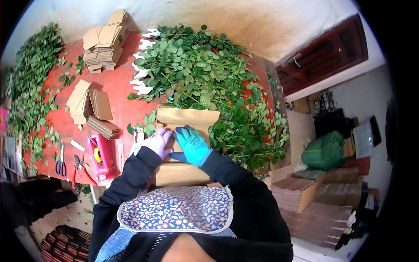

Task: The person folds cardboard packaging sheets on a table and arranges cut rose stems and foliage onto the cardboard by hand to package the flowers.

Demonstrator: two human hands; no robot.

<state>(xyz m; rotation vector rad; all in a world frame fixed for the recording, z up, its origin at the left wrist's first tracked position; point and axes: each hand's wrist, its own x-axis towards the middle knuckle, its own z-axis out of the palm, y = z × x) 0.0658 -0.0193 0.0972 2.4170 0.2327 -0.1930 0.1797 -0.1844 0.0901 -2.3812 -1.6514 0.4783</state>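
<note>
A sheet of corrugated cardboard [187, 115] lies in front of me at the table's near edge, its far flap raised and its near part [181, 174] reaching toward my body. My left hand [159, 142], in a lilac glove, rests on the sheet's left side with fingers stretched forward. Beside it my right hand [192, 145], in a turquoise glove with dark blue fingertips, presses flat on the middle, thumb apart from the fingers. Whatever may be under the hands is hidden. A white-wrapped piece [137, 140] with a few leaves sits just left of my left hand.
Leafy green stems [196, 70] with white-wrapped ends [143, 87] cover the red table's back right. Cardboard stacks [102, 46], a pink tape dispenser [101, 159], scissors [60, 162] and red-handled pliers [82, 171] are leftward. Cartons [323, 214] stand right.
</note>
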